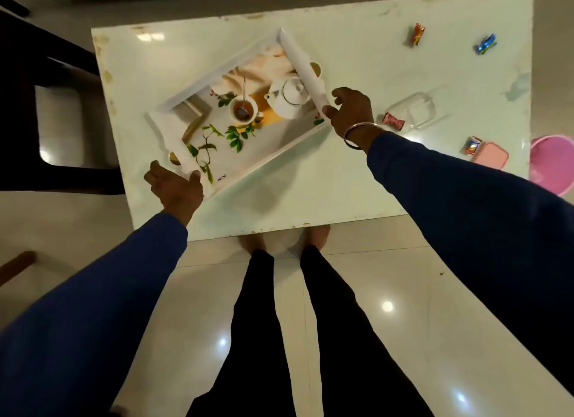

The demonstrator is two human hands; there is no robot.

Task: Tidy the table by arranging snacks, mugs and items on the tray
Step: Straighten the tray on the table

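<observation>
We stood over the pale glossy bench (310, 183), looking straight down at our own sleeves and legs. On its left half lay the white rectangular tray with a printed teapot-and-leaves picture on its floor (273, 149), turned at a slant to the bench edges. Our left hand (175, 183) grasped the tray's near-left end wall, thumb up on the rim and fingers curled beneath it. Our right hand (351, 112), with a metal bangle (362, 135) on the wrist, pinched the lower tip of the far-right end wall between thumb and fingers. Whether the tray rested flat on the bench or was raised a little, we could not tell.

The other things lay well apart from the tray on the right half of the bench. A clear glass mug (414, 110) lay on its side, with a red-wrapped sweet (393, 122) just beside its near end. Farther back sat an orange-and-red wrapped snack (416, 35) and a blue wrapped snack (485, 44). Near the right edge was a small pink lidded box (490, 155), with a small red-and-white snack packet (471, 145) touching its left side. A pink plastic tub (554, 165) stood on the floor just past that edge.
</observation>
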